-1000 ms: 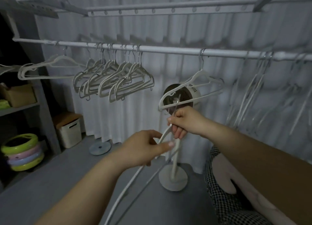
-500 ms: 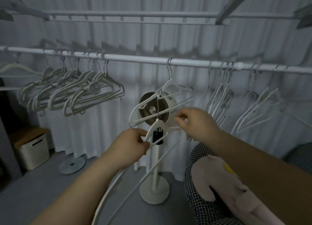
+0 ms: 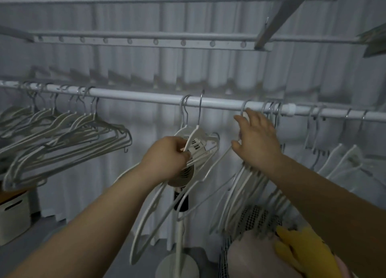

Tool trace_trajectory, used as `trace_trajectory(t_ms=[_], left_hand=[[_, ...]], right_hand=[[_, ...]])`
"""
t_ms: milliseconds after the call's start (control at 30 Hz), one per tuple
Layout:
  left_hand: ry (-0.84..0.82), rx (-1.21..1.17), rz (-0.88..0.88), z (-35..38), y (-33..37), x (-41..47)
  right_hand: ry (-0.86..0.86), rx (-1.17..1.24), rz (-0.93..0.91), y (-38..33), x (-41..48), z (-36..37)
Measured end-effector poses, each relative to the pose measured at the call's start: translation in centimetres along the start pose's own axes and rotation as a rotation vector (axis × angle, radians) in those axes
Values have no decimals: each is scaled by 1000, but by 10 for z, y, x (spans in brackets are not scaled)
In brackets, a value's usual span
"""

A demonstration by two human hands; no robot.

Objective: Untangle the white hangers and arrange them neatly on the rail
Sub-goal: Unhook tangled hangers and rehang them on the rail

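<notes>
A white rail [image 3: 146, 96] runs across the view. My left hand [image 3: 167, 156] grips a white hanger [image 3: 150, 211] just below its neck, and its metal hook [image 3: 200, 106] stands up at the rail's height. A single hanger [image 3: 183, 108] hangs on the rail right beside it. My right hand [image 3: 257, 140] is open with spread fingers and touches the hooks of a crowded, tangled bunch of hangers [image 3: 246, 185] on the right. On the left of the rail, several hangers [image 3: 62, 135] hang in a neat row.
A standing fan [image 3: 183, 173] is behind the held hanger, its round base [image 3: 179, 267] on the floor. A white storage box [image 3: 12, 215] sits low at the left. Checkered fabric [image 3: 257, 219] and a yellow item [image 3: 292, 248] lie bottom right. Drying-rack bars [image 3: 146, 37] hang overhead.
My left hand has lifted the hanger up to the rail. My right hand has let go of it and risen to the bunch on the right. The view has shifted right and closer.
</notes>
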State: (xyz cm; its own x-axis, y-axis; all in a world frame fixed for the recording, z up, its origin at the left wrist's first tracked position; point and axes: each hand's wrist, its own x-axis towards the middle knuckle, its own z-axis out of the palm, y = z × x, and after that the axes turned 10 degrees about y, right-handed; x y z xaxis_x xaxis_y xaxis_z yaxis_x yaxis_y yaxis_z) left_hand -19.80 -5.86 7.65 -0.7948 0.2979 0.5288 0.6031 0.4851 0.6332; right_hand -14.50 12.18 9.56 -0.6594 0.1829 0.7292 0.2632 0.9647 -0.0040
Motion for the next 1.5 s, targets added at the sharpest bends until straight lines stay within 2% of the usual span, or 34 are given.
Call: trace_trajectory(t_ms=[200,400,500,600,767,867,1033,1133,1267,1400,1500], left_hand=[[-10,-20,-3,34,10,38],[-129,-89,-20,48,1,57],[-169,-96,22,52,-4,59],[-187,-124,56,54,-7,59],[-206,-146,100,47,-12,49],[-106,-150,80,34,-18,40],[45,-168,23,-1,-42,12],[141,-188,-3,-33,-60,1],[392,-148,11,-82,-90,1],[636,78,-19,-123,-142,6],[632,323,-18,-146,-188,14]], right_hand=[[74,-6,-54,16,14,8],[168,15,-77,20,25,16],[269,-2,-92,22,34,24],[279,3,-53,19,40,30],[419,35,-108,16,44,39],[542,153,-189,8,49,36],[566,285,-282,-30,47,37],[504,265,-355,-57,41,44],[467,143,-513,-92,43,47],[455,142,-521,-137,63,48],[436,84,-510,-173,86,61]])
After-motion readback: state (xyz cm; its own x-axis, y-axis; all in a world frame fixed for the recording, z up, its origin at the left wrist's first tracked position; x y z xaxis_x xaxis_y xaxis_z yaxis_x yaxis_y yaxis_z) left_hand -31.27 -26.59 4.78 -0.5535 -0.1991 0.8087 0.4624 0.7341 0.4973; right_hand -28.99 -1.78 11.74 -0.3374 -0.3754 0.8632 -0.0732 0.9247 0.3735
